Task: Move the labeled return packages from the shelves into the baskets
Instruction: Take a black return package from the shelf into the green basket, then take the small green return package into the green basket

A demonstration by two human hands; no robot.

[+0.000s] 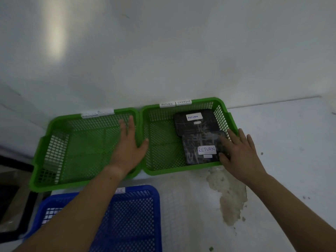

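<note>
Two green baskets sit side by side against a white wall. The right green basket (160, 160), tagged "RETURN" and "OVERDUE" on its rim, holds two dark packages with white "RETURN" labels: a far package (196, 126) and a near package (200, 151) overlapping it. My right hand (238, 153) rests on the near package's right edge, fingers and thumb around its side. My left hand (129, 146) hovers flat and spread over the divide between the baskets, holding nothing. The left green basket (54, 142) has nothing in it.
A blue basket (136, 215) lies nearer to me, below the left green basket, partly hidden by my left forearm. The white floor to the right has a patch of peeled paint (229, 195). Dark shelving edges (12, 197) show at the far left.
</note>
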